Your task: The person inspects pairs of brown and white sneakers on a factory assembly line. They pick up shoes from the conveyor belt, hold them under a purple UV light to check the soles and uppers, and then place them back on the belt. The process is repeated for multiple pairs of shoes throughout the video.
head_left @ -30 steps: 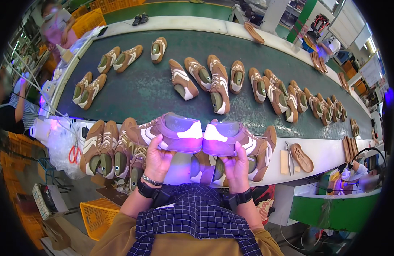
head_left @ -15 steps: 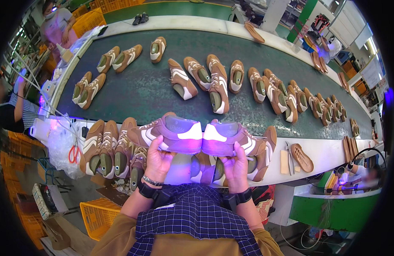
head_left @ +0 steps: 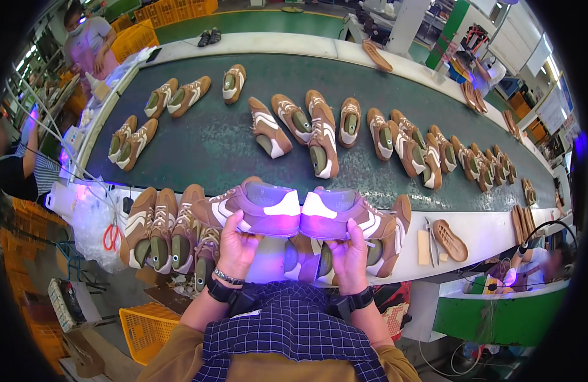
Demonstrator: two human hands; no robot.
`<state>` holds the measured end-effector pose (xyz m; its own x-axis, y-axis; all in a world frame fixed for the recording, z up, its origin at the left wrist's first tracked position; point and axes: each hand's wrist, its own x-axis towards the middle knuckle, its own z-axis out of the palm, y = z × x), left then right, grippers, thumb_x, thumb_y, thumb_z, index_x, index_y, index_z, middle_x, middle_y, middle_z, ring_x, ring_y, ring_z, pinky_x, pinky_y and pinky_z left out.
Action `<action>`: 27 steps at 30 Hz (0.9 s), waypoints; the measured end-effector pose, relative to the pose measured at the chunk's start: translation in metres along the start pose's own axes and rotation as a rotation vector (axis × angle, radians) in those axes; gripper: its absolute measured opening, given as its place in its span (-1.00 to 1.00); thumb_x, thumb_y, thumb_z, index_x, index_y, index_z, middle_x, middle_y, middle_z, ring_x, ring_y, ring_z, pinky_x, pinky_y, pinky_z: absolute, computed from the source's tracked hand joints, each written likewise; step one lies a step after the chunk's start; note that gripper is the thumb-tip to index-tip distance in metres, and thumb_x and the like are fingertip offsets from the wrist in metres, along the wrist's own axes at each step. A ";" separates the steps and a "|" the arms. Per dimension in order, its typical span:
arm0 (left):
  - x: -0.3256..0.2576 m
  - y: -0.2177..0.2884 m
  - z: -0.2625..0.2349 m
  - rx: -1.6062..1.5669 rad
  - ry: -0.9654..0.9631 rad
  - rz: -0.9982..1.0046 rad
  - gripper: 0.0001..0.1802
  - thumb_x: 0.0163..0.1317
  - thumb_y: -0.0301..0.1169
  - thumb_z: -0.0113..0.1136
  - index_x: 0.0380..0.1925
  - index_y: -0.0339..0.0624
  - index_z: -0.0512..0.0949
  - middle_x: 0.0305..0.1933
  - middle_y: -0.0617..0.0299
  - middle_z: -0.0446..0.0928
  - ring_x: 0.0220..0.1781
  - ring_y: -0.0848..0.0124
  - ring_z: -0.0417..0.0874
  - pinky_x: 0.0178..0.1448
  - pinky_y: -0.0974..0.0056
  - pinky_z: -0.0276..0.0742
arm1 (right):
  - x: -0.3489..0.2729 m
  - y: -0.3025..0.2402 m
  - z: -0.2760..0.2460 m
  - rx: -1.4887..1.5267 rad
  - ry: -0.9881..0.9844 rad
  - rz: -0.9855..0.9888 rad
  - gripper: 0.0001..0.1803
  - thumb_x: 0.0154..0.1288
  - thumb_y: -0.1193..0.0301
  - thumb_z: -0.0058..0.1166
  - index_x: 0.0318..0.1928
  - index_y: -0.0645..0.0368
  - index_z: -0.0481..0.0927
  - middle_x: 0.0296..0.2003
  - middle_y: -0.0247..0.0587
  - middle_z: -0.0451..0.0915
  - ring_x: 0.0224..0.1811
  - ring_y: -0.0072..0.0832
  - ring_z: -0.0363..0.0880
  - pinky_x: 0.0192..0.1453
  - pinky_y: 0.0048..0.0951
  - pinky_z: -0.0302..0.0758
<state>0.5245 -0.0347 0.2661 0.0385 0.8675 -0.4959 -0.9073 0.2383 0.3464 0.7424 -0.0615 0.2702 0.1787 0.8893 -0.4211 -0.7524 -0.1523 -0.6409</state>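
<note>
My left hand (head_left: 238, 247) is closed round the sole of a brown sneaker (head_left: 268, 209) with a white heel patch and white stripes. A matching sneaker (head_left: 335, 213) is gripped by my right hand (head_left: 349, 254), thumb up along its side. Both shoes are raised above the white ledge, heels together and toes pointing outward, with a purple glow on them. Behind my left hand several brown sneakers (head_left: 161, 223) stand side by side on the ledge. More sneakers (head_left: 391, 245) lie by my right hand, partly hidden by the held pair.
A dark green belt (head_left: 205, 153) carries many sneakers beyond the white ledge (head_left: 469, 260). Right of me lie pliers (head_left: 432, 240) and a loose brown sole (head_left: 450, 240). Red scissors (head_left: 111, 235) are at the left, above a yellow crate (head_left: 147, 331). Co-workers sit and stand around.
The held pair sits slightly lower in the picture, with the heels still together. The view has shifted a little, so the ledge and its shoes appear lower too. Both hands keep their grip.
</note>
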 end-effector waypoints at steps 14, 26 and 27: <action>-0.002 -0.008 0.000 -0.009 0.011 0.003 -0.60 0.15 -0.35 0.09 -0.01 -0.24 0.38 -0.03 0.15 0.49 0.01 0.28 0.52 0.10 0.10 0.48 | 0.000 0.001 -0.005 0.012 0.004 -0.016 -0.62 0.31 0.24 -0.06 0.04 0.19 0.39 -0.06 -0.23 0.50 -0.03 -0.42 0.49 0.02 -0.32 0.48; -0.005 -0.005 -0.005 0.196 -0.029 0.151 -0.58 0.13 -0.37 0.11 0.01 -0.20 0.37 -0.05 0.23 0.50 -0.04 0.35 0.54 0.07 0.18 0.46 | -0.004 -0.019 0.001 -0.144 -0.054 -0.113 -0.62 0.28 0.35 -0.04 0.06 0.23 0.35 -0.11 -0.21 0.52 -0.11 -0.42 0.56 -0.11 -0.32 0.55; -0.004 -0.005 -0.007 0.197 -0.036 0.170 -0.56 0.12 -0.39 0.12 0.04 -0.19 0.35 -0.03 0.23 0.49 -0.02 0.35 0.53 0.09 0.17 0.46 | -0.005 -0.022 0.002 -0.165 -0.063 -0.112 -0.62 0.27 0.36 -0.03 0.06 0.22 0.35 -0.12 -0.22 0.52 -0.14 -0.43 0.56 -0.14 -0.34 0.56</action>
<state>0.5262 -0.0428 0.2610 -0.0901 0.9164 -0.3900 -0.8028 0.1649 0.5730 0.7568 -0.0618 0.2876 0.2111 0.9291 -0.3035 -0.6151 -0.1150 -0.7800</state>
